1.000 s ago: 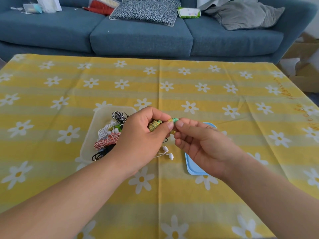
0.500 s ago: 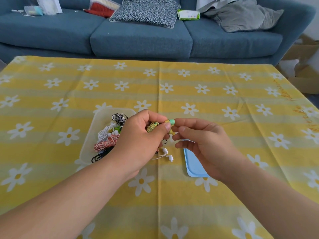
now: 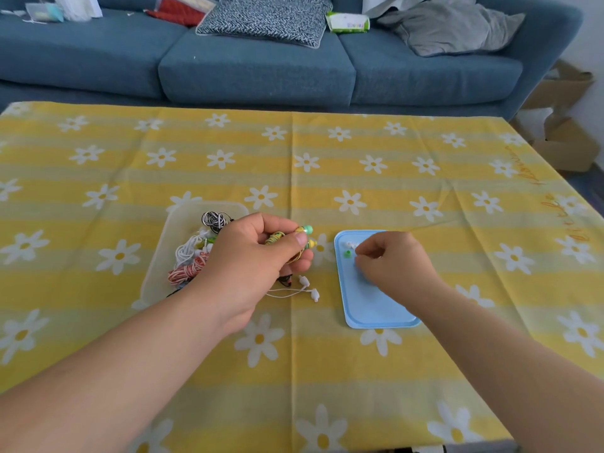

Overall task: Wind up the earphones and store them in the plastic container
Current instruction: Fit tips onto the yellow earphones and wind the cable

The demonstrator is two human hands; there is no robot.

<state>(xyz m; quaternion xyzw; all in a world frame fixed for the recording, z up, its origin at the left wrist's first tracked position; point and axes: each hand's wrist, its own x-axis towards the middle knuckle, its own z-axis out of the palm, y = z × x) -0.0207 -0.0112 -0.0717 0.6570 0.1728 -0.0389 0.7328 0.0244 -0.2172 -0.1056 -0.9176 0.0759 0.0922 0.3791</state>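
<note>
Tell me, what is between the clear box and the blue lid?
The head view shows the left hand gripping yellow earphones between the clear box and the blue lid. White earbuds lie on the tablecloth beside it, nearer the camera.

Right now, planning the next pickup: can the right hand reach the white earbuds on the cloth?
Likely yes: the earbuds lie uncovered just left of the lid under the right hand, nothing between.

Matt cotton-like tablecloth (image 3: 392, 178); translucent frosted plastic container (image 3: 157, 273); smooth blue plastic lid (image 3: 369, 308); woven fabric sofa (image 3: 255, 73).
</note>
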